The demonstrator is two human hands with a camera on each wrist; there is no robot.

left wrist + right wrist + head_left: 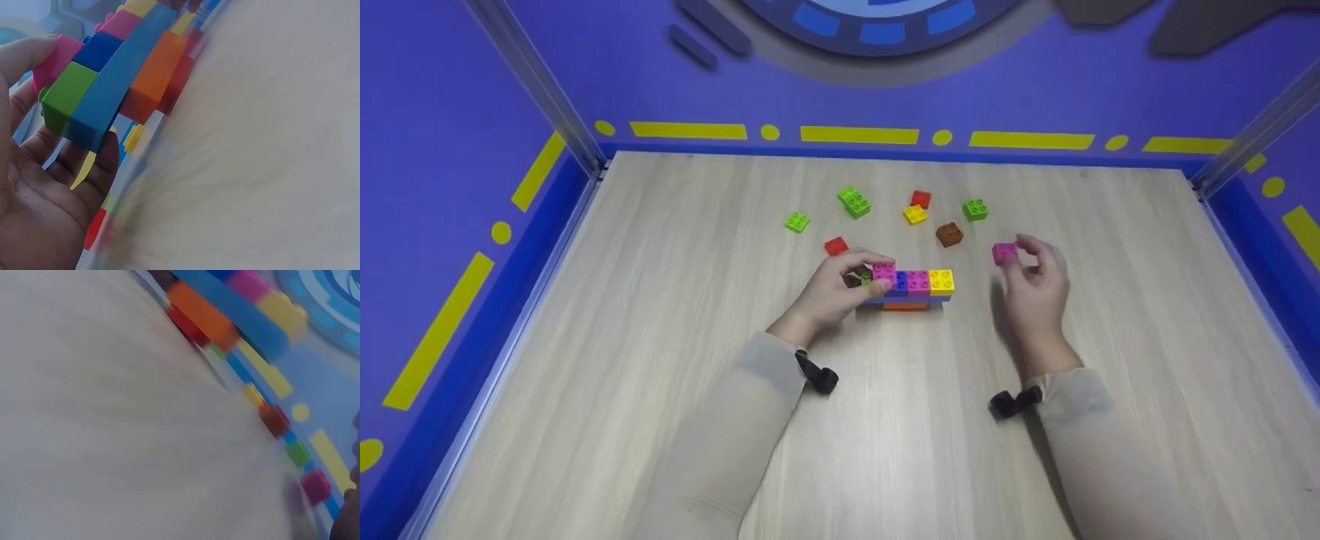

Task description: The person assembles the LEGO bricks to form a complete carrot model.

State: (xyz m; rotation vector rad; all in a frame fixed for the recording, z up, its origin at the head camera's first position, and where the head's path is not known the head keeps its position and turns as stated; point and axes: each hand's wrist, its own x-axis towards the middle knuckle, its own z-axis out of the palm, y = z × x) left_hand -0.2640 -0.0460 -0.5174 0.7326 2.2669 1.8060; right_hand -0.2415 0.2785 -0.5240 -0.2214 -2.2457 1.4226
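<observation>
My left hand (840,289) holds one end of a toy brick build, the thumb on a pink brick (58,61) at its top and fingers reaching under it. The build has a long blue brick (109,90) carrying green, dark blue, pink and yellow bricks (941,282). Orange (153,79) and red bricks (179,81) sit underneath. To the right, my right hand (1035,289) is beside a magenta brick (1004,253), thumb and fingers apart. In the right wrist view this magenta brick (316,486) appears on the table, left of the fingers.
Behind the build lie loose bricks: light green ones (797,222) (853,202), a yellow one (915,214) against a red one (921,199), a brown one (949,234) and a green one (975,209). Another red brick (836,246) is beyond the left hand. Blue panels (870,105) border the table.
</observation>
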